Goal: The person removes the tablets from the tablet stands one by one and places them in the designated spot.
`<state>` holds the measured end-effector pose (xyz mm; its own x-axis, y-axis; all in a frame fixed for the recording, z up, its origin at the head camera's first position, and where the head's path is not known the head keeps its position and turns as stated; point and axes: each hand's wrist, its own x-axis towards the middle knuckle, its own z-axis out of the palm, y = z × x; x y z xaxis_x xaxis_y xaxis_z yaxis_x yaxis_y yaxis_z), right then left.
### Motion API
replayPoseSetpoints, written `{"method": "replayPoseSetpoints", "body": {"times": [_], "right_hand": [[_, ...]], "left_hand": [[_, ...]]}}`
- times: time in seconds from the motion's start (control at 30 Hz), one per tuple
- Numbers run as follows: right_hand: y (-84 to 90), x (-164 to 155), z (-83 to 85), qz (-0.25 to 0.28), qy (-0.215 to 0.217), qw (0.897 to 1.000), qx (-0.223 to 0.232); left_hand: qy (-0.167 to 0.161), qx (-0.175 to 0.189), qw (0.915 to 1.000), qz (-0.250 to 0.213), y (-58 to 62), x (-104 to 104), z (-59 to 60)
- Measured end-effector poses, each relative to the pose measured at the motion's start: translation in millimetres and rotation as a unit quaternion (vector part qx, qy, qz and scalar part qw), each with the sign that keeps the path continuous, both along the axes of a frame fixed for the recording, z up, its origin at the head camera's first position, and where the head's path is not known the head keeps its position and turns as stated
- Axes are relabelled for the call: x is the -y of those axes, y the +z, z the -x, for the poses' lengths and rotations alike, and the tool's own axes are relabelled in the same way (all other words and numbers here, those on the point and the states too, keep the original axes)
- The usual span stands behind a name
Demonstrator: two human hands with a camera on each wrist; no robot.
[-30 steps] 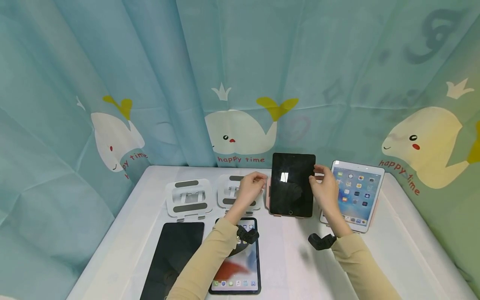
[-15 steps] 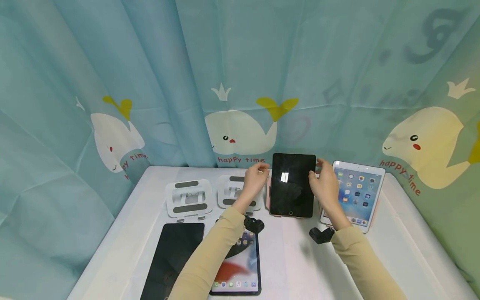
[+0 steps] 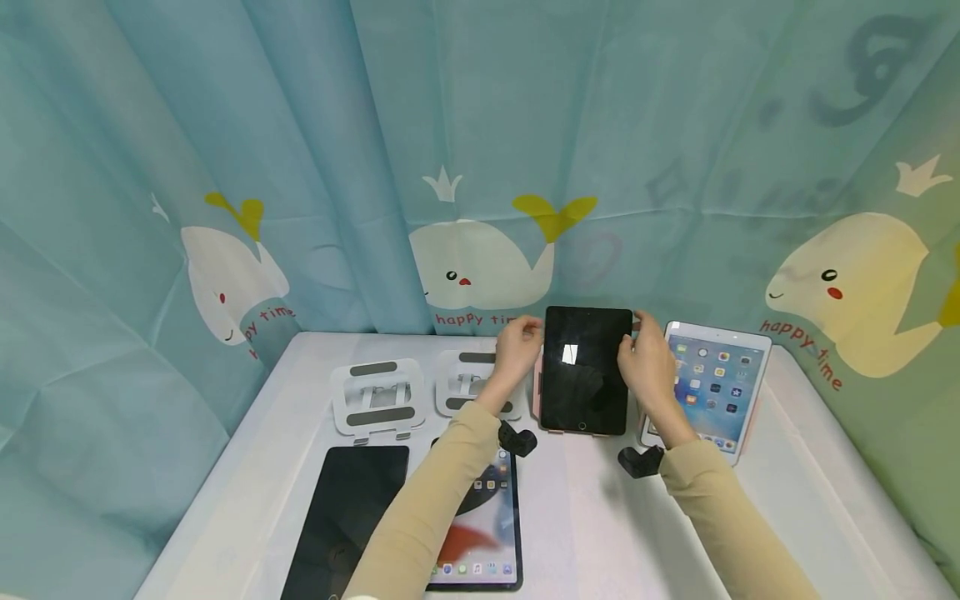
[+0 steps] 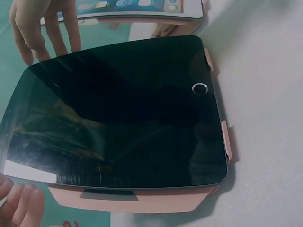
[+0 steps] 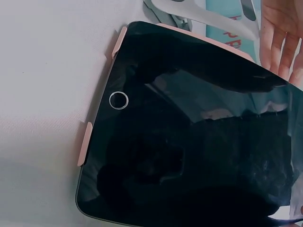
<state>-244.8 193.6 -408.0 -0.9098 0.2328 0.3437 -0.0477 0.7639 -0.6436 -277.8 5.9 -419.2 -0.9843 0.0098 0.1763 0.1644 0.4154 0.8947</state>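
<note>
Loosely, the left hand (image 3: 517, 350) and right hand (image 3: 648, 360), fingers relaxed and holding nothing, flanked the dark tablet (image 3: 587, 369) between them.

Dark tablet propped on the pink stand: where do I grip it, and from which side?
Probably its two long side edges near the top, one hand from each side. The dark tablet leans upright on the pink stand, whose lips hold its bottom; the left hand and right hand already flank it.
</note>
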Motion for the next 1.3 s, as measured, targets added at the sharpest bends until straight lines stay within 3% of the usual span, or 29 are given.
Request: {"method": "replayPoseSetpoints", "body": {"times": [0.27, 0.63, 0.83, 1.3], "right_hand": [[-5.1, -0.4, 4.8, -0.013, -0.008, 1.0, -0.001], [-8.1, -1.5, 7.2, -0.009, -0.019, 1.0, -0.011], [-8.5, -1.3, 8.4, 0.003, -0.029, 0.999, -0.015], [-8.1, -2.0, 5.6, 0.054, -0.055, 0.996, -0.04]], "left_hand": [[-0.012, 0.01, 0.9999, 0.007, 2.0, -7.5, 4.4], [0.008, 0.005, 0.9999, 0.006, 1.2, -11.1, 5.9], [0.011, -0.001, 0.9999, -0.013, -0.2, -11.1, 6.5], [0.006, 0.024, 0.998, -0.059, 0.7, -7.0, 1.3]]}}
